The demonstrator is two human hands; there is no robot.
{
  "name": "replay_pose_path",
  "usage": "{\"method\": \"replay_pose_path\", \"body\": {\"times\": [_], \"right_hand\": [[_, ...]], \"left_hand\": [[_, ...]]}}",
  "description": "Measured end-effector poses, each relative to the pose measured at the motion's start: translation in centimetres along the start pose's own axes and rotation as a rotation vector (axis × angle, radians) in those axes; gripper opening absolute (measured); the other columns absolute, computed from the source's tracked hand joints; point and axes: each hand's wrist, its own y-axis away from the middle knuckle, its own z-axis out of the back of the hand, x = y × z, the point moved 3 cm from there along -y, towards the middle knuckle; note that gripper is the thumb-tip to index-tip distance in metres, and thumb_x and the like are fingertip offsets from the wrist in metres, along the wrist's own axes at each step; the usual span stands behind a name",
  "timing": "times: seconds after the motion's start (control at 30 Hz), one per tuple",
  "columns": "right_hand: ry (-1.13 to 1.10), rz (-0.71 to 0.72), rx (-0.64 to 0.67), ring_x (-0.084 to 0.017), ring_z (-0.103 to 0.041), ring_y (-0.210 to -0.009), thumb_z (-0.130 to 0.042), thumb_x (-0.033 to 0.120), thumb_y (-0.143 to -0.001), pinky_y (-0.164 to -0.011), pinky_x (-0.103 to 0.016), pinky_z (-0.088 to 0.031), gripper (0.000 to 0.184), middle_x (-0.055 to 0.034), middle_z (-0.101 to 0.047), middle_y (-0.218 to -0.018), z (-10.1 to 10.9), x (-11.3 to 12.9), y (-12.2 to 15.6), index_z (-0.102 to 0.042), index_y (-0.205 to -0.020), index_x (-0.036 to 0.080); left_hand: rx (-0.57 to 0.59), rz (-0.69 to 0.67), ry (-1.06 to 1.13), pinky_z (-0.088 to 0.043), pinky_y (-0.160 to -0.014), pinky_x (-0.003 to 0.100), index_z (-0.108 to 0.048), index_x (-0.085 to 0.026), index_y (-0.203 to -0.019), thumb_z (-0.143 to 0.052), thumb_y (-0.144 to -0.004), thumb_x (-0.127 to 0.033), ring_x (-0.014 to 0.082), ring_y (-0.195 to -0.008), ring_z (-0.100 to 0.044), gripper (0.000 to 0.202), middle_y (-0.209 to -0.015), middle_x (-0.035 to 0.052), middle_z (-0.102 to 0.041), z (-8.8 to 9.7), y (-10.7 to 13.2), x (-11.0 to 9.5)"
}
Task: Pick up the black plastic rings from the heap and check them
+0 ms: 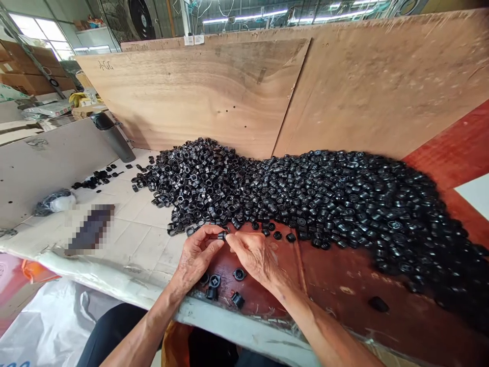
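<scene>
My left hand (197,253) is closed, its thumb and fingers pinching a small black plastic cap (222,235). Against the cap's right side are the fingertips of my right hand (250,250), also pinched together; whether a second part sits between them is hidden. Just beyond both hands rises a heap of black ring-shaped parts (198,178). To the right it runs into a larger pile of black caps (344,193). Between my forearms, near the table's front edge, lie several loose caps (239,274) on the reddish-brown surface (263,290).
A wooden board (198,97) stands upright behind the piles. At the left are a dark bottle (114,136), a plastic-wrapped bundle (55,202), scattered black bits (97,178) and a blurred-out object (91,229). One dark piece (378,304) lies at right. Pale edging (229,326) borders the table front.
</scene>
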Motion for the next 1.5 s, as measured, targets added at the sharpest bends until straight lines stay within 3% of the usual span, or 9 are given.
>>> {"method": "replay_pose_path", "body": {"times": [0.13,0.37,0.47,0.63,0.83,1.03,1.27,1.4,1.5], "right_hand": [[-0.051,0.014,-0.007,-0.015,-0.053,-0.06,-0.067,0.041,-0.092,-0.06,-0.027,-0.04,0.025,0.0012,-0.062,-0.066,0.0,-0.3,0.0,-0.064,-0.074,0.023],[-0.048,0.03,-0.006,-0.017,-0.061,-0.065,-0.065,0.035,-0.092,-0.063,-0.027,-0.045,0.014,-0.0011,-0.07,-0.077,-0.1,-0.3,0.0,-0.069,-0.085,0.024],[-0.014,-0.036,0.005,-0.016,-0.059,-0.059,-0.061,0.039,-0.097,-0.059,-0.027,-0.044,0.026,0.0005,-0.065,-0.065,0.0,-0.3,0.1,-0.067,-0.076,0.024],[-0.074,0.022,-0.006,-0.018,-0.068,-0.073,-0.063,0.033,-0.094,-0.069,-0.027,-0.05,0.015,-0.0032,-0.075,-0.084,-0.2,-0.1,0.1,-0.072,-0.099,0.023],[-0.125,-0.351,0.115,-0.014,-0.056,-0.049,-0.053,0.04,-0.098,-0.055,-0.025,-0.042,0.033,0.0027,-0.058,-0.053,-0.7,-0.5,0.2,-0.061,-0.071,0.022],[-0.189,-0.146,0.023,-0.017,-0.067,-0.067,-0.063,0.038,-0.088,-0.065,-0.027,-0.049,0.019,-0.0001,-0.07,-0.073,-0.2,0.3,0.1,-0.067,-0.096,0.021],[-0.493,-0.406,0.153,-0.015,-0.063,-0.056,-0.064,0.035,-0.087,-0.061,-0.026,-0.047,0.018,0.0011,-0.066,-0.057,-0.7,-0.1,0.3,-0.066,-0.08,0.019],[-0.013,-0.276,0.074,-0.015,-0.06,-0.056,-0.061,0.03,-0.094,-0.057,-0.025,-0.038,0.028,-0.0008,-0.064,-0.059,0.6,-1.4,0.0,-0.06,-0.067,0.02],[0.396,-0.194,-0.115,-0.019,-0.066,-0.075,-0.065,0.01,-0.086,-0.066,-0.027,-0.04,0.008,-0.0063,-0.072,-0.085,1.9,-2.4,-0.2,-0.065,-0.087,0.018]], "left_hand": [[-0.02,0.009,0.021,-0.058,-0.08,0.027,-0.077,-0.022,-0.101,-0.087,-0.08,-0.037,0.017,-0.085,-0.07,0.028,-0.099,0.003,-0.077,0.0,0.0,-0.1],[0.006,0.021,0.021,-0.059,-0.082,0.029,-0.076,-0.02,-0.103,-0.087,-0.081,-0.039,0.0183,-0.086,-0.072,0.031,-0.099,0.0042,-0.077,0.0,0.1,0.0],[0.002,0.018,0.015,-0.059,-0.082,0.029,-0.077,-0.02,-0.102,-0.087,-0.081,-0.037,0.0187,-0.086,-0.072,0.03,-0.1,0.0042,-0.077,-0.1,0.2,-0.3],[0.022,0.012,-0.011,-0.061,-0.082,0.032,-0.077,-0.017,-0.105,-0.085,-0.083,-0.037,0.0231,-0.087,-0.074,0.031,-0.099,0.0062,-0.079,-0.1,0.2,-0.4],[0.058,-0.255,-0.364,-0.061,-0.09,0.032,-0.077,-0.023,-0.107,-0.075,-0.092,-0.03,0.0219,-0.105,-0.073,0.017,-0.111,0.0056,-0.078,0.3,0.3,0.1],[0.094,-0.083,-0.203,-0.061,-0.082,0.03,-0.072,-0.021,-0.11,-0.074,-0.094,-0.036,0.0186,-0.087,-0.076,0.022,-0.103,0.0042,-0.078,-0.2,0.4,0.6],[0.159,-0.287,-0.554,-0.058,-0.096,0.034,-0.074,-0.024,-0.113,-0.066,-0.096,-0.028,0.0212,-0.106,-0.073,0.02,-0.113,0.0055,-0.078,0.9,1.0,-1.7],[0.448,-0.144,-0.734,-0.058,-0.081,0.029,-0.076,-0.023,-0.104,-0.065,-0.097,-0.032,0.0189,-0.088,-0.074,0.016,-0.101,0.0038,-0.078,1.9,1.6,-2.6],[0.374,-0.007,-0.835,-0.05,-0.06,0.025,-0.073,-0.021,-0.082,-0.064,-0.096,-0.04,0.0157,-0.065,-0.066,0.025,-0.076,0.0003,-0.072,2.2,1.0,-2.6]]}}
